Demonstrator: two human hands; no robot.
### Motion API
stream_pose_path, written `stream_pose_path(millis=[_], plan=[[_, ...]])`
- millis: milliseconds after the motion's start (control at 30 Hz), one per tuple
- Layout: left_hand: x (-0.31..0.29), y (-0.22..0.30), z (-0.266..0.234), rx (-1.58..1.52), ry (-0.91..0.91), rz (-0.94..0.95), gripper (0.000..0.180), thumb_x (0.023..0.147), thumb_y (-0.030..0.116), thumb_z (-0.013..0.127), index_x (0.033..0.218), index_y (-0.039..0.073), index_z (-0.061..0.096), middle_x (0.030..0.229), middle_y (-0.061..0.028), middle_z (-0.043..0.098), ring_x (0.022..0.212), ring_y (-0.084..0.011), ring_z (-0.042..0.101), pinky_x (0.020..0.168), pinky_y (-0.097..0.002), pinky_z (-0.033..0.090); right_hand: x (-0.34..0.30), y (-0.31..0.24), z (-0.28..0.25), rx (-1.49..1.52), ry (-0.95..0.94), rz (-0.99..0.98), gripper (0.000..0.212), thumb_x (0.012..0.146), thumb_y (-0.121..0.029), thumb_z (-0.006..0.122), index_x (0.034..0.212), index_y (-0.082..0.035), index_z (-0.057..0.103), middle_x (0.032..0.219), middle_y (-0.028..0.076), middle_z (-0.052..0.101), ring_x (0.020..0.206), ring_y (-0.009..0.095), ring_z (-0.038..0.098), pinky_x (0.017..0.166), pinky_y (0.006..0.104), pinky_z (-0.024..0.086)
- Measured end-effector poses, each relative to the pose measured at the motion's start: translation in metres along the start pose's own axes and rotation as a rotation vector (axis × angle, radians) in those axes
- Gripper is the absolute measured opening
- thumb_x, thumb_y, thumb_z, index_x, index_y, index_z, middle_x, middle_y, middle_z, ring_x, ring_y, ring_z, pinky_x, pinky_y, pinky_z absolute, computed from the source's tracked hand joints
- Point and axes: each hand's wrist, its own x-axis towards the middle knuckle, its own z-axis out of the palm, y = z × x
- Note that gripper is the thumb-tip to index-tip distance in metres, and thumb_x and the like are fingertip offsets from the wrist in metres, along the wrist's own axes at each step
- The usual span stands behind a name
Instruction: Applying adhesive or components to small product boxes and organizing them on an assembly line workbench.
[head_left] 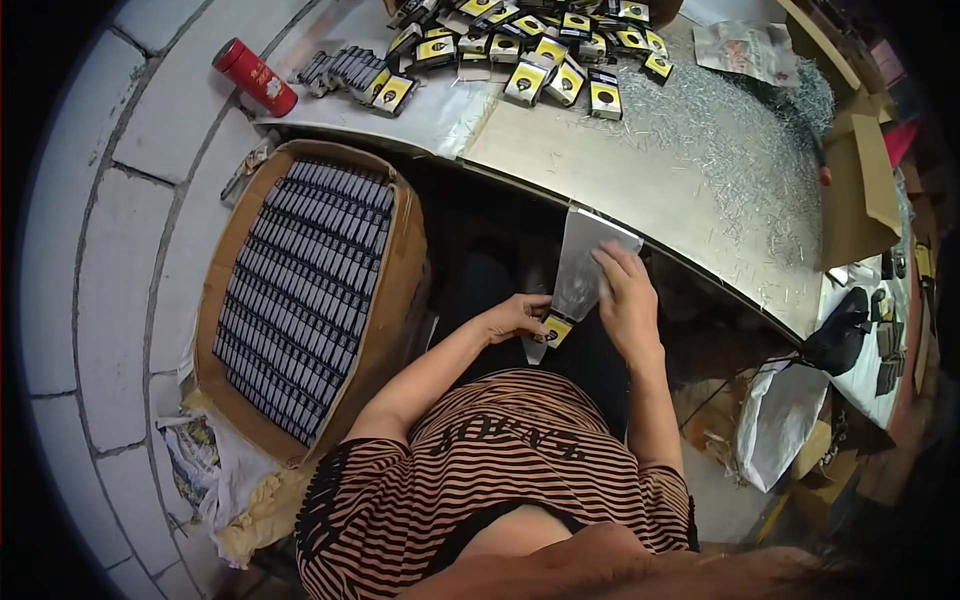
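Far left, red tin stands tilted in view by the bench's left end, out of my elbows' way, I judge. Carton is below that end, at my left; packed boxes fill it in tight rows, presumably so none topple. On the bench's left part, a row of boxes leans together, each seeming to prop its neighbour. Left hand: thumb and fingers pinch a yellow box in front of my lap, at the narrow near end of the chute; whether box and metal touch, I cannot tell. Grip is at the box's left side, probably to leave its top face uncovered. Loose pile lies along the bench's far edge, likely to keep the near part usable. Chute runs from the bench's near edge toward me, narrowing. Right hand is over its right side, fingers half curled and blurred; cannot tell whether they pinch anything. Metal pins are strewn across the bench's right half, thickest toward the far right corner, beside paper. White sack gapes below the right end; cardboard flap stands there, perhaps as a barrier.
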Motion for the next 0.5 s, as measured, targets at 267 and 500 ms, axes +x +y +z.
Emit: stream_pose_path(millis=[267, 500], plan=[[0.007, -0.009, 0.01, -0.122, 0.008, 0.111, 0.065, 0.077, -0.009, 0.068, 0.137, 0.001, 0.046, 0.123, -0.007, 0.06, 0.104, -0.0151, 0.063, 0.086, -0.0276, 0.053, -0.062, 0.025, 0.071, 0.194, -0.198, 0.113, 0.037, 0.082, 0.007, 0.048, 0.115, 0.0, 0.062, 0.114, 0.024, 0.062, 0.109, 0.039, 0.059, 0.092, 0.0417, 0.048], [0.005, -0.058, -0.004, 0.22, 0.205, 0.066, 0.026, 0.083, -0.004, 0.066, 0.109, -0.001, 0.066, 0.099, -0.0023, 0.067, 0.089, -0.0097, 0.063, 0.079, -0.0244, 0.051, -0.074, 0.022, 0.051, 0.099, -0.098, 0.267, 0.024, 0.085, -0.003, 0.055, 0.106, -0.001, 0.067, 0.102, 0.02, 0.067, 0.099, 0.037, 0.063, 0.086, 0.0414, 0.05]])
